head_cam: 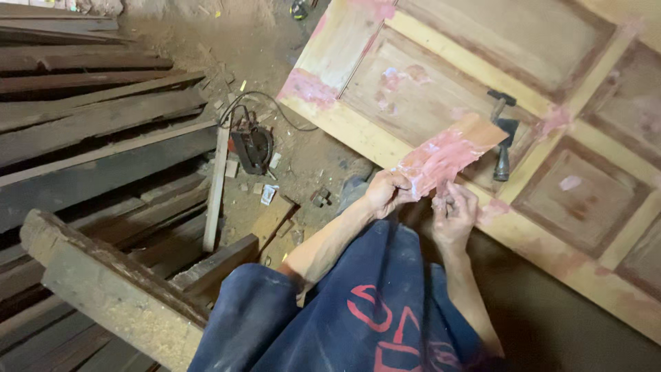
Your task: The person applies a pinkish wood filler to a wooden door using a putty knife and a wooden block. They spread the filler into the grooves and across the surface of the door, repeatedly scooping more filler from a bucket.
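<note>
Putty-smeared board (447, 155) over hammer (502, 138), door (427, 76)

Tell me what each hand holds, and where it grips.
Left hand grips the pink-smeared wooden board at its near end; right hand touches beneath that end, contents unclear.

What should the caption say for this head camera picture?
Both hands hold a pink-smeared board over a panelled wooden door.

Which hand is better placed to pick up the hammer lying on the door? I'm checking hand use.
Probably the right hand: it sits nearer the hammer on the door and only touches the pink-smeared wooden piece, which the left hand grips.
</note>
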The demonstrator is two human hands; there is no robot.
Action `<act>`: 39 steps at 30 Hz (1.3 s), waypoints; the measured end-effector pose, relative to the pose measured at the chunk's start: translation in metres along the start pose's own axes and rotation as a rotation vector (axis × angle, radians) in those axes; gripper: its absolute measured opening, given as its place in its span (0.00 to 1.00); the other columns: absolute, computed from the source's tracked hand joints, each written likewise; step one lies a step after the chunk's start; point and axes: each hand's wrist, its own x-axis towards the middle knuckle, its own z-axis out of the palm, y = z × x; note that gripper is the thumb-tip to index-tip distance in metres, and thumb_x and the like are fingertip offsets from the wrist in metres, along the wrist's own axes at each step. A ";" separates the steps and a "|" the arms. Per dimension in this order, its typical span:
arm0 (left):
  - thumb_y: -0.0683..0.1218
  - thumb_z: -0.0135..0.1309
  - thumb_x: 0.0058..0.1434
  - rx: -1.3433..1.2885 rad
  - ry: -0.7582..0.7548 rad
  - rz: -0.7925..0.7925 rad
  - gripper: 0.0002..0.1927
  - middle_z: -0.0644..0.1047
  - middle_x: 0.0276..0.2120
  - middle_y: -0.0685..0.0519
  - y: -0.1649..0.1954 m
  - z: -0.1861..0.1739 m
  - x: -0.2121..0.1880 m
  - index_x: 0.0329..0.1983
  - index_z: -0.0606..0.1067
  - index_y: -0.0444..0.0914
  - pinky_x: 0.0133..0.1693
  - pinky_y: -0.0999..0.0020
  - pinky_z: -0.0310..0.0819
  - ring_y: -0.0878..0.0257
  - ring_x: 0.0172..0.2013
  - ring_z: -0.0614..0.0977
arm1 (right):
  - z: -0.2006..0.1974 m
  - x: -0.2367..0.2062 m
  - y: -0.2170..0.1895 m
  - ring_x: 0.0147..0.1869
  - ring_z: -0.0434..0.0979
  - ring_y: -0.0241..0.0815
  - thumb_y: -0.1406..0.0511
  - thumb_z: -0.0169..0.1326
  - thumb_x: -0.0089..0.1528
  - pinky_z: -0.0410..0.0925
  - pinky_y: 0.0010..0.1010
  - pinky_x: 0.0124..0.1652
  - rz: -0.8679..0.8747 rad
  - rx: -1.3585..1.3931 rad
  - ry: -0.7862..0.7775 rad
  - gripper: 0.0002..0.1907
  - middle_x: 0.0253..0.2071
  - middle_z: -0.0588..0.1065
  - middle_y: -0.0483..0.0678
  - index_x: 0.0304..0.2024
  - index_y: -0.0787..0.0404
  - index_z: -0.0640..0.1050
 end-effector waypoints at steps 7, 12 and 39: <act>0.31 0.46 0.57 -0.128 -0.018 0.050 0.18 0.80 0.42 0.34 0.027 0.011 -0.001 0.51 0.72 0.18 0.40 0.56 0.84 0.43 0.41 0.85 | -0.022 -0.004 -0.013 0.54 0.75 0.47 0.77 0.61 0.58 0.75 0.28 0.46 -0.174 -0.404 -0.095 0.22 0.54 0.70 0.55 0.55 0.65 0.79; 0.29 0.47 0.54 0.444 0.092 0.229 0.22 0.79 0.38 0.47 0.038 0.001 0.007 0.52 0.76 0.26 0.35 0.65 0.75 0.57 0.34 0.79 | -0.029 0.023 -0.019 0.38 0.81 0.41 0.74 0.59 0.63 0.76 0.25 0.31 0.097 -0.172 0.003 0.20 0.53 0.70 0.57 0.59 0.65 0.76; 0.29 0.50 0.54 0.282 0.702 0.366 0.24 0.77 0.29 0.53 0.279 -0.209 -0.021 0.55 0.76 0.34 0.26 0.70 0.69 0.65 0.24 0.75 | 0.266 0.296 0.128 0.41 0.81 0.48 0.78 0.58 0.61 0.73 0.39 0.42 0.151 -0.406 -0.051 0.14 0.41 0.80 0.53 0.48 0.63 0.81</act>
